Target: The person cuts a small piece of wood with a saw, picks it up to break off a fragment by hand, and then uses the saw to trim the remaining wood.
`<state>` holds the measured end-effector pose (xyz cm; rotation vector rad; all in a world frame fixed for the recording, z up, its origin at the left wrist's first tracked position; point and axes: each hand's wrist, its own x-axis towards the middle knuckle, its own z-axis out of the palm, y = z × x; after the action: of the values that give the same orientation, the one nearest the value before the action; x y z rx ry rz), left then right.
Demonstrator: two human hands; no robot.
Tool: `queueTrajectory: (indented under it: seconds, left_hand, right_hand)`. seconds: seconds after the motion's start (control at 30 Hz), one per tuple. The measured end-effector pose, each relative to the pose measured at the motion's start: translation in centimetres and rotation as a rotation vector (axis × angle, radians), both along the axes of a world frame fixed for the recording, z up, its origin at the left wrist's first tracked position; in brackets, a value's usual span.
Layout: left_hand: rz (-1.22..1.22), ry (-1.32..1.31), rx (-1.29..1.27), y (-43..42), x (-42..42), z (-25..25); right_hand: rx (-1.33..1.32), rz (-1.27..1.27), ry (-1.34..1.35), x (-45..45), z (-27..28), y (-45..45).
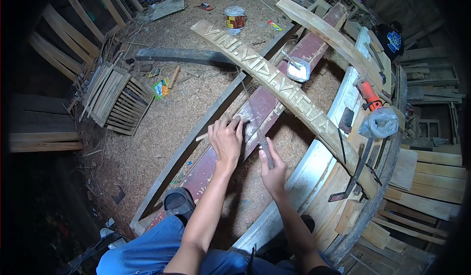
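My left hand [226, 140] is closed, its fingers curled down over the worn maroon plank [265, 103]. A thin light wooden stick [201, 137] pokes out on its left side; the rest of it is hidden by the hand. My right hand [274, 173] grips a dark, narrow tool [265, 150], pointing up and away from me, just right of the plank; its exact kind cannot be made out. Beyond both hands, a long pale board with raised wooden letters [262, 71] lies across the plank. Behind it, a white tub [298, 70] with white paste and a stick sits on the plank.
A paint can [235, 19] stands on the shaving-covered floor. At left is a slatted wooden crate [117, 101]. On the right lie an orange power tool [369, 95], a plastic bag [380, 123] and a metal bar [351, 184]. Another person [390, 39] is at far right.
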<state>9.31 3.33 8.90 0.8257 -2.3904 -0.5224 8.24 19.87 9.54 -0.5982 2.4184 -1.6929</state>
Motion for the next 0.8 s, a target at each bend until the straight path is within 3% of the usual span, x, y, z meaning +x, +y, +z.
queueTrajectory:
  seconds: [0.17, 0.27, 0.63, 0.8]
  left_hand:
    - [0.018, -0.076, 0.073, -0.1, 0.6, -2.7]
    - [0.017, -0.124, 0.088, -0.1, 0.8, -2.8]
    - [0.022, -0.25, 0.296, 0.6, 0.3, -1.8]
    - [-0.02, -0.183, 0.334, 0.4, 0.7, -2.8]
  right_hand:
    - [0.057, 0.03, 0.057, 0.9, -1.5, -0.3]
    - [0.105, 0.046, -0.084, 1.4, -1.4, -0.6]
    - [0.076, 0.056, -0.11, 1.5, -2.4, -1.0]
    - [0.08, 0.067, -0.116, 1.4, -2.1, -0.8]
